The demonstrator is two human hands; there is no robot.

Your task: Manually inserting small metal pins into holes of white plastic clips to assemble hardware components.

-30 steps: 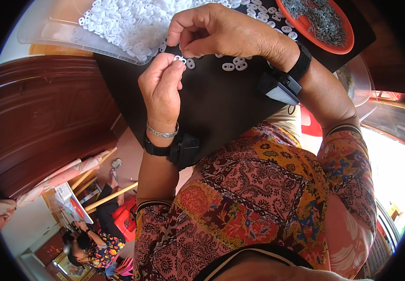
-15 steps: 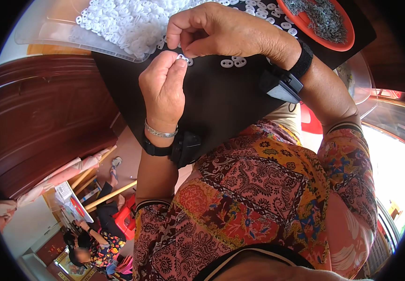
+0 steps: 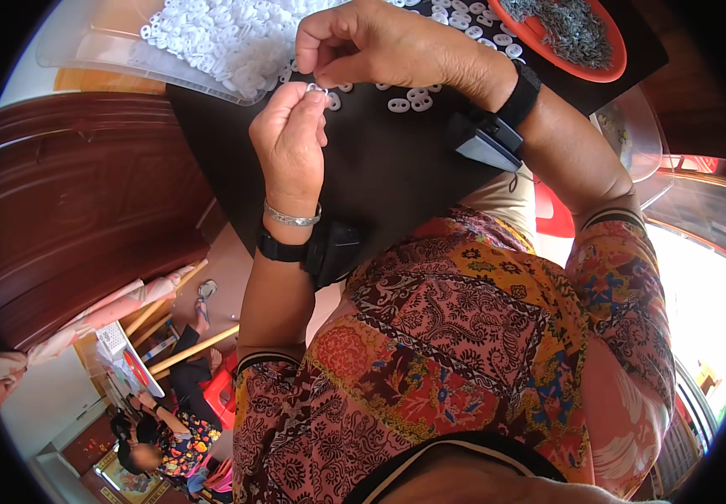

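Over the flat black tabletop (image 3: 380,189), had a small white looped piece (image 3: 318,87) pinched in the bare left hand (image 3: 290,139), plus the bare right hand (image 3: 384,50) just beside it, honestly couldn't tell if gripping.

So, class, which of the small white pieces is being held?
The white piece pinched by the left hand, between thumb and finger; the other pieces in view lie on the black table or heaped in the clear tub.
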